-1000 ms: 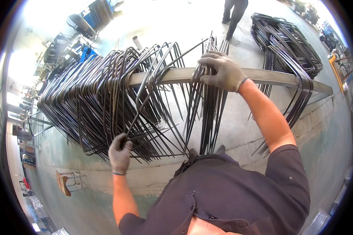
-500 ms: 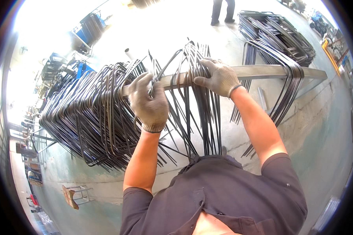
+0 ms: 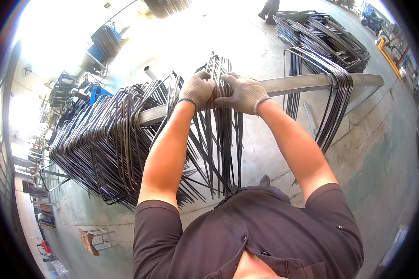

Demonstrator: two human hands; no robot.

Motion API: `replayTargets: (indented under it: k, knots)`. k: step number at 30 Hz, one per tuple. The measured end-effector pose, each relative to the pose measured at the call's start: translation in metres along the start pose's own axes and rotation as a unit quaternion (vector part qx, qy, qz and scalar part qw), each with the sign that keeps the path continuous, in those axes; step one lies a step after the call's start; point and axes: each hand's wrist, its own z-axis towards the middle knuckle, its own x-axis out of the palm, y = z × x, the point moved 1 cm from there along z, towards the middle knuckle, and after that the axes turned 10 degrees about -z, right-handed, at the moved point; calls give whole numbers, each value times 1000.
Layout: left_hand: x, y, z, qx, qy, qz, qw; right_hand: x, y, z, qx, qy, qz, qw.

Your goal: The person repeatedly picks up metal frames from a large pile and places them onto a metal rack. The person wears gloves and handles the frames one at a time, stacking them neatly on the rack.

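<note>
Both gloved hands — left hand (image 3: 196,89), right hand (image 3: 239,94) — clench bent rods (image 3: 223,135) (concrete workshop floor (image 3: 381,153)).

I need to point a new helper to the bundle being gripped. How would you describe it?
Find the long steel beam crossing the concrete floor. At its middle, a small bundle of bent rods hangs between a big stack and a smaller group. It alone has both gloved hands, left and right, clamped on top.

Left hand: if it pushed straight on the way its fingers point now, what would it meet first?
The left hand points at the bundle of bent steel bars hung over the rail, already touching it; just past it is the right hand. Depth is hard to judge.
</note>
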Motion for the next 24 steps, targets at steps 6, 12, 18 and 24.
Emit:
replayTargets:
  k: [6, 12, 18, 24]
  knots:
    - [-2, 18, -10, 12, -67, 22, 997, 8, 5, -7, 56, -45, -73, 995]
    - [-18, 50, -9, 94, -157, 103, 978, -13, 9, -6, 48, 32, -43, 997]
    - [-1, -8, -12, 1, -78, 49, 996, 3, -1, -1, 40, -14, -44, 998]
    - [11, -15, 3, -32, -42, -59, 997, 12, -3, 2, 42, -14, -48, 998]
